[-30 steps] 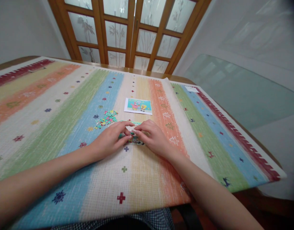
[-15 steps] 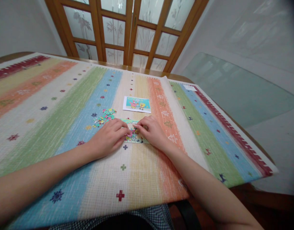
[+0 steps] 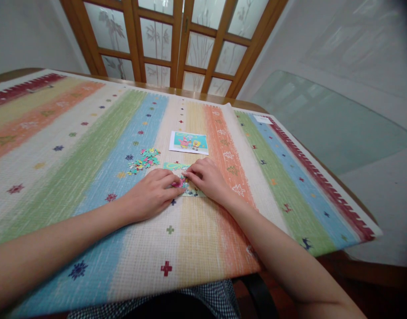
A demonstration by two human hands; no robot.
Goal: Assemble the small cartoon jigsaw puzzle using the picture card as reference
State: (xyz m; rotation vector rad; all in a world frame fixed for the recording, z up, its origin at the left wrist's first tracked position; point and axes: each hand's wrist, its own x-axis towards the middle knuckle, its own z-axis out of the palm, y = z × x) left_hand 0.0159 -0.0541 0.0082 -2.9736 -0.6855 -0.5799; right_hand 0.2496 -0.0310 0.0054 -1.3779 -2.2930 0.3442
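Note:
A partly assembled jigsaw puzzle (image 3: 191, 191) with a cartoon picture lies flat on the tablecloth between my hands, which cover much of it. My left hand (image 3: 156, 189) rests at its left side, fingers stretched out and fingertips on the pieces. At the right, my right hand (image 3: 208, 178) has thumb and forefinger pinched over the puzzle's middle. A small puzzle piece (image 3: 184, 174) seems to be in that pinch, mostly hidden by the fingers. Loose puzzle pieces (image 3: 145, 160) lie in a pile just beyond my left hand.
Behind the puzzle lies a printed reference picture (image 3: 190, 142) showing a pink and a yellow cartoon figure. A striped tablecloth (image 3: 150, 261) covers the table. A white label (image 3: 262, 119) is at the far right. Wooden glazed doors (image 3: 176, 44) stand beyond the table.
My left hand's fingers have shifted slightly right and lower across the puzzle, baring more of its top edge. My right hand keeps its pinch in nearly the same spot.

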